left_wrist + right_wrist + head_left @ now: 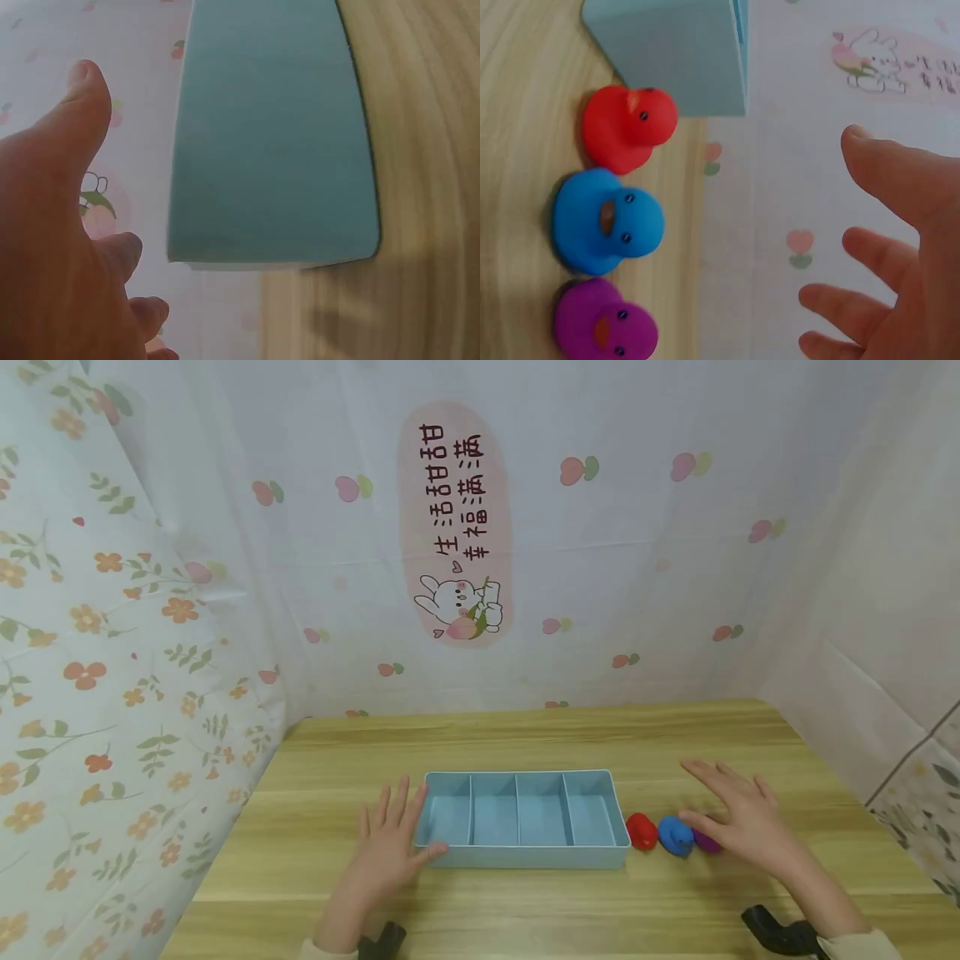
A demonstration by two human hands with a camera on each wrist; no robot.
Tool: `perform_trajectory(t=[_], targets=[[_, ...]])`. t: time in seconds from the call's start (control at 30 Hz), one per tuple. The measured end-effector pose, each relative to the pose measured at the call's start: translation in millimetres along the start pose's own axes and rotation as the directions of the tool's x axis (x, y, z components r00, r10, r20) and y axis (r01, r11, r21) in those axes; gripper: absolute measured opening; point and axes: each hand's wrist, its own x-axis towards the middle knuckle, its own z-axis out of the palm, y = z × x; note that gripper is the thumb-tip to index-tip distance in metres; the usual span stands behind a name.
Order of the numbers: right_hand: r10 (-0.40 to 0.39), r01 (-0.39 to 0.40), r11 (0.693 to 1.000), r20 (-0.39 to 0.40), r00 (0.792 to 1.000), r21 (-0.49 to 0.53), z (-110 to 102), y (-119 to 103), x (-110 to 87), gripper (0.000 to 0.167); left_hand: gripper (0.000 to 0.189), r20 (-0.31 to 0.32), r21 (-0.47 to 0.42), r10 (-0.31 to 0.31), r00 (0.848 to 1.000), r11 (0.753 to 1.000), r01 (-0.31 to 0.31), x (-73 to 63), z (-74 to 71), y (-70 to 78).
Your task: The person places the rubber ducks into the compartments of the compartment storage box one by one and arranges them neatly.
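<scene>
A light blue box divided into several compartments stands on the table, and nothing lies in them. At its left end my left hand is spread, thumb over the near left corner, holding nothing. To the right of the box a red rubber duck, a blue rubber duck and a purple rubber duck sit in a row. My right hand hovers above the purple duck with its fingers extended and nothing in them; in the head view it partly hides that duck.
The wooden table runs back to a hanging white cloth with fruit prints and a rabbit drawing. A floral cloth hangs along the left side, and another closes off the right. Black straps sit at the wrists.
</scene>
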Motion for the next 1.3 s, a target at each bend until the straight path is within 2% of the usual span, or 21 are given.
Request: perform_trajectory(t=[0.23, 0.4, 0.57, 0.73, 0.87, 1.07, 1.17, 1.3], targets=[[0.007, -0.007, 1.000, -0.022, 1.000, 0.022, -3, 16, -6.5, 0.064, 0.090, -0.013, -0.014, 0.023, 1.000, 1.000, -0.023, -0.4, 14.8, 0.4], [0.001, 0.000, 1.000, -0.027, 1.000, 0.032, -2, 29, -8.6, 0.059, 0.092, -0.009, -0.023, -0.007, 1.000, 1.000, 0.007, -0.8, 23.6, -1.2], [-0.009, 0.011, 0.997, -0.023, 1.000, 0.076, -2, 42, -13.4, 0.053, 0.093, -0.051, -0.048, -0.011, 0.999, 0.999, 0.008, -2.2, 28.9, -3.2], [0.032, -0.033, 0.993, 0.006, 0.999, 0.110, -2, 49, -19.9, 0.051, 0.089, -0.086, -0.082, -0.017, 0.996, 0.997, 0.010, -2.9, 29.3, -2.0], [0.065, -0.068, 0.994, 0.027, 0.997, 0.091, 0, 55, -27.4, 0.051, 0.085, -0.105, -0.100, -0.012, 0.994, 0.995, 0.002, -3.9, 29.6, -1.6], [0.163, -0.172, 0.979, 0.084, 0.983, 0.112, 5, 65, -42.6, 0.053, 0.083, -0.093, -0.107, -0.007, 0.996, 0.994, -0.003, -6.0, 33.0, -2.2], [0.188, -0.196, 0.973, 0.073, 0.979, 0.124, 7, 72, -44.9, 0.052, 0.083, -0.095, -0.117, -0.006, 0.995, 0.993, -0.005, -5.5, 34.8, -2.3], [0.171, -0.173, 0.973, 0.030, 0.985, 0.149, 11, 84, -47.3, 0.047, 0.083, -0.105, -0.135, -0.014, 0.994, 0.991, -0.001, -4.7, 36.2, -2.2]])
